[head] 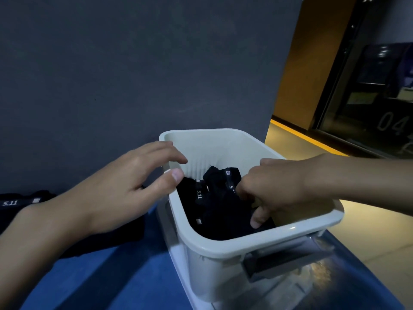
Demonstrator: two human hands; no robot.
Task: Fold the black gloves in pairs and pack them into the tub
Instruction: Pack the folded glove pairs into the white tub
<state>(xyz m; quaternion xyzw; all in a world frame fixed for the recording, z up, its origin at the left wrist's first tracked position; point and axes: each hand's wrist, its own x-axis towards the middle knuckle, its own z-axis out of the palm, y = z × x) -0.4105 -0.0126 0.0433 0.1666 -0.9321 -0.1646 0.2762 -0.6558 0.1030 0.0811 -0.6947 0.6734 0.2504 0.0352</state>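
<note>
table (111,276): blue top across the bottom of the view, the tub sits on it toward 5 o'clock
tub (223,245): pale plastic, open, handle slot in the near wall
packed gloves (223,211): black pile inside the tub, white 5.11 tags showing, more bunched than neat tbh
loose gloves (26,200): more black ones on the table out at 9 o'clock, partly behind the arm, so I'd guess the job isn't done
left hand (125,182): at the tub's 9 o'clock rim, fingers spread and relaxed, nothing in it
right hand (274,189): in from 3 o'clock, fingers curled down into the packed gloves, gripping a bundle
handling: soft, light, floppy fabric that probably springs open if dropped loose. I'd pinch each pair at the fold or cuff and press it flat
</note>
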